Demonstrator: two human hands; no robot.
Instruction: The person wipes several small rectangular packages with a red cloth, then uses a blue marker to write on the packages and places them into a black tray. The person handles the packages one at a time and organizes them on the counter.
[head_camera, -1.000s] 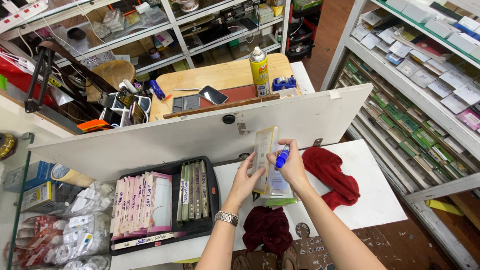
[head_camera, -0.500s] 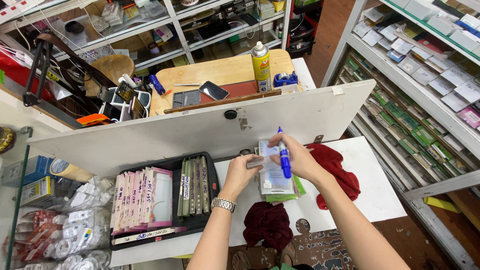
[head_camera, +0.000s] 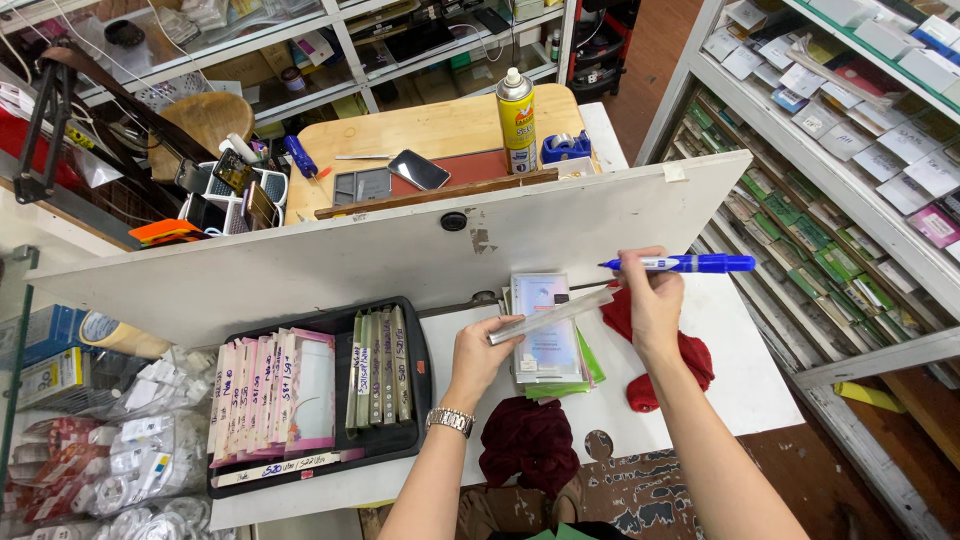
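White counter (head_camera: 720, 400), right hand (head_camera: 652, 300) holding blue marker (head_camera: 690, 263)

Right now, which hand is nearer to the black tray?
Left. The left hand holds a flat packet beside the black tray; the right hand, holding a blue marker, is farther away.

crowded metal shelving (head_camera: 860, 110) flanks a white counter (head_camera: 720, 350) and wooden table (head_camera: 440, 125).
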